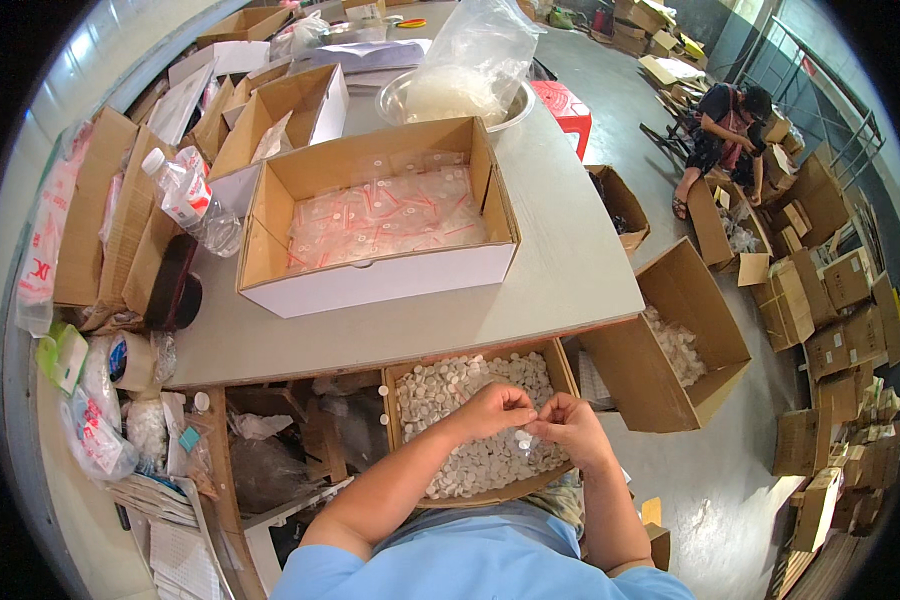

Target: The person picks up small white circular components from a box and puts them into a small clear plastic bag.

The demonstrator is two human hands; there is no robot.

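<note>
The left hand (500, 408) and right hand (572, 432) nearly meet, thumbs and fingers pinched closed on what looks like a small clear bag (523, 440), hanging nearer the right hand above the near carton's white discs (485, 468); its long axis is unclear. Red printing marks the plastic bottle (192, 203) and long plastic sleeve (42, 255) at left.

Grey tabletop (575, 260) lies open before and right of the white-sided carton (380, 285), whose walls bar a low reach across. A water bottle (195, 200) blocks the carton's left side; a tall-walled cardboard box (705, 310) stands to the right of the right hand (573, 432).
</note>
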